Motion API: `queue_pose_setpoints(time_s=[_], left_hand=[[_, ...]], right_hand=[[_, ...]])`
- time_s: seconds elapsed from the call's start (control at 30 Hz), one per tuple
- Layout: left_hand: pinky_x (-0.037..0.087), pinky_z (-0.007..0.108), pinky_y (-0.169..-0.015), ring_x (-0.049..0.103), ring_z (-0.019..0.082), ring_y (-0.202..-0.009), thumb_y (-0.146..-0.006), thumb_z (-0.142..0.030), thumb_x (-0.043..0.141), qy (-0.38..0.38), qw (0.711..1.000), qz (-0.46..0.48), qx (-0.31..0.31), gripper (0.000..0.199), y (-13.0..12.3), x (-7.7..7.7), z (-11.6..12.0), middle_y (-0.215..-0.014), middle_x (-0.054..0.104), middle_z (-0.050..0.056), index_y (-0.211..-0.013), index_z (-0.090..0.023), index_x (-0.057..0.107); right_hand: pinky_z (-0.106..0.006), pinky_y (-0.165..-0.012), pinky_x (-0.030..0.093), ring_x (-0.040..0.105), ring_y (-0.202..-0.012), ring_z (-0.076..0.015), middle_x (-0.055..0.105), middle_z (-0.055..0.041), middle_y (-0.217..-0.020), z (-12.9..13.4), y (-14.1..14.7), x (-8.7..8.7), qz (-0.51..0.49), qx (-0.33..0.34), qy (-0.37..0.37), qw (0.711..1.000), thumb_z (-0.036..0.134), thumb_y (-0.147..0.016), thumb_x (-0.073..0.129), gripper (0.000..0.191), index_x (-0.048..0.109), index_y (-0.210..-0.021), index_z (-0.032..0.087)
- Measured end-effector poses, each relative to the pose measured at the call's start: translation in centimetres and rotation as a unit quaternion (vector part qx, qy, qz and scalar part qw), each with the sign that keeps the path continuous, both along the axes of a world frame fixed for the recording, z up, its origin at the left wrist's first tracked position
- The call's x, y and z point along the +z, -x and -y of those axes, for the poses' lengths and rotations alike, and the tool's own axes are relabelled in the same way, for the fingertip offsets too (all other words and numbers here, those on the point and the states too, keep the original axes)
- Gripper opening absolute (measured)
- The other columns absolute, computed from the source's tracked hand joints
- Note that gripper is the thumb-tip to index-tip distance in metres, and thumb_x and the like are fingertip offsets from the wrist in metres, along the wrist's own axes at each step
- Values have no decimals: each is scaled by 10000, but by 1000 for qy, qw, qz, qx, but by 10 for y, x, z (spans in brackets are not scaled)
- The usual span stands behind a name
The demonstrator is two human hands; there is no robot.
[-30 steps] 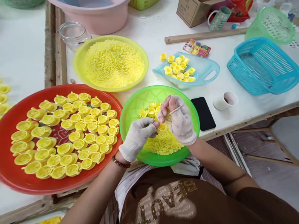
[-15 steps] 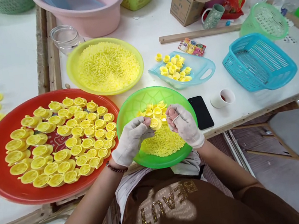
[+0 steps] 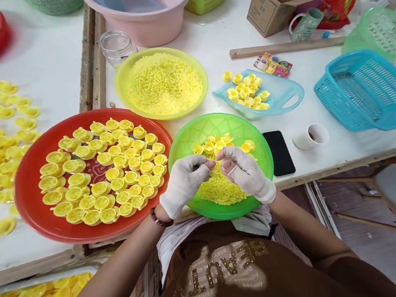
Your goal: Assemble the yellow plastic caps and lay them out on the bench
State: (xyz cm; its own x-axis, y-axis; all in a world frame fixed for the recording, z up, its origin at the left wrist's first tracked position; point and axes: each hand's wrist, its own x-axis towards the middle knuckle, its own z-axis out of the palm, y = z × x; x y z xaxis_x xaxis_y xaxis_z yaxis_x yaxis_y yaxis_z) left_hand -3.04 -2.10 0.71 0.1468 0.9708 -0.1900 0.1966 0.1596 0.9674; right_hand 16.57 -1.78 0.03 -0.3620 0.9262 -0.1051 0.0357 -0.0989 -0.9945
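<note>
Both my hands wear white gloves with bare fingertips and meet over a green bowl [image 3: 263, 158]. My left hand [image 3: 187, 180] is closed in a pinch on a small yellow cup-shaped piece [image 3: 216, 169], mostly hidden by the fingers. Close beside it, my right hand [image 3: 248, 173] has thumb and forefinger pressed together; whatever they hold is too small to make out. Under the hands, the bowl holds tiny yellow pieces [image 3: 223, 193] and several yellow cups [image 3: 215, 142] near its far side.
A red tray [image 3: 30, 208] with rows of filled yellow cups stands left. Behind are a yellow bowl [image 3: 203, 80] of tiny pieces and a light-blue scoop [image 3: 283, 101] with yellow cups. A black phone [image 3: 279, 153], a white cup [image 3: 304, 140] and a blue basket [image 3: 372, 117] sit right.
My two hands have come closer together, and the yellow cup between them is now more covered by fingers. The whole view has shifted, showing more of the left table.
</note>
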Motion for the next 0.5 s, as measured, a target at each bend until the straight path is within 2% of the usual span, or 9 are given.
queue_pose_setpoints(time_s=[0.17,0.27,0.33,0.4,0.43,0.5], left_hand=[[485,228,-593,631,126,-609,-888,-347,660,18,1000,18,-3,241,-8,2,4,-658,679,29,-765,-140,673],[521,247,-615,667,145,-639,-903,-357,643,19,999,28,13,225,8,13,7,-708,699,40,-833,-145,672],[525,260,-631,670,152,-658,-918,-357,624,-10,999,-12,46,224,34,24,8,-720,698,42,-832,-153,662],[518,279,-664,659,160,-687,-926,-337,607,-60,987,-109,98,208,70,33,10,-740,698,45,-835,-160,666],[511,294,-686,653,168,-710,-928,-322,598,-88,972,-177,129,195,91,35,12,-760,701,49,-843,-163,674],[492,327,-724,639,190,-754,-928,-292,579,-127,919,-324,186,179,135,35,14,-805,711,64,-872,-168,694]], right_hand=[[-226,-434,268,361,-456,-83,437,68,-595,4,-4,6,-42,-19,21,999,442,-1026,558,203,603,-1061,247],[-208,-421,255,349,-456,-81,426,72,-575,7,-9,3,-45,-51,48,997,413,-1009,596,178,608,-1063,243],[-196,-414,254,362,-473,-84,418,68,-582,8,-9,0,-40,-58,57,996,412,-999,615,183,617,-1058,239],[-183,-412,257,382,-486,-82,412,66,-594,8,-8,-2,-31,-57,64,996,414,-990,629,188,623,-1046,235],[-178,-413,263,395,-491,-80,416,64,-602,8,-7,-3,-26,-53,68,996,416,-988,632,191,626,-1042,233],[-171,-418,275,413,-496,-77,420,63,-610,8,-4,-2,-18,-47,76,996,420,-984,636,198,628,-1038,230]])
